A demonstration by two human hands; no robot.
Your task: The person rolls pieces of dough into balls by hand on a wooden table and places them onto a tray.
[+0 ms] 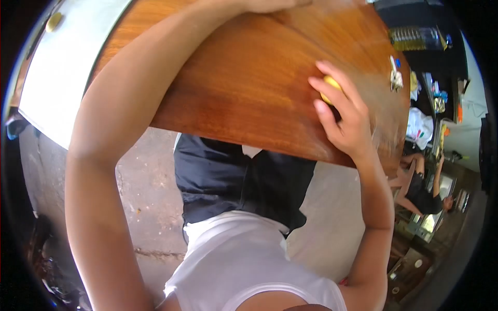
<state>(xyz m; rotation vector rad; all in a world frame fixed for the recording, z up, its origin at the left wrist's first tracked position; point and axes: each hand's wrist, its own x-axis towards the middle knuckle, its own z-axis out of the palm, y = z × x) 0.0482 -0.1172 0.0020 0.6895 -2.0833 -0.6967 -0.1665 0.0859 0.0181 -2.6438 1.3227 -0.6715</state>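
Observation:
My right hand curves its fingers around a small yellow rounded object on the brown wooden table. The fingers cover much of this object, so its exact kind cannot be made out. My left arm stretches across the table's left part toward the top of the view. Only part of my left hand shows there, lying low over the wood with its fingers extended and partly cut off by the frame edge. Nothing is visible in it.
A white surface adjoins on the left, bearing a yellowish round thing. Keys lie near the table's right edge. Beyond are a bottle of yellowish liquid, a plastic bag and another person.

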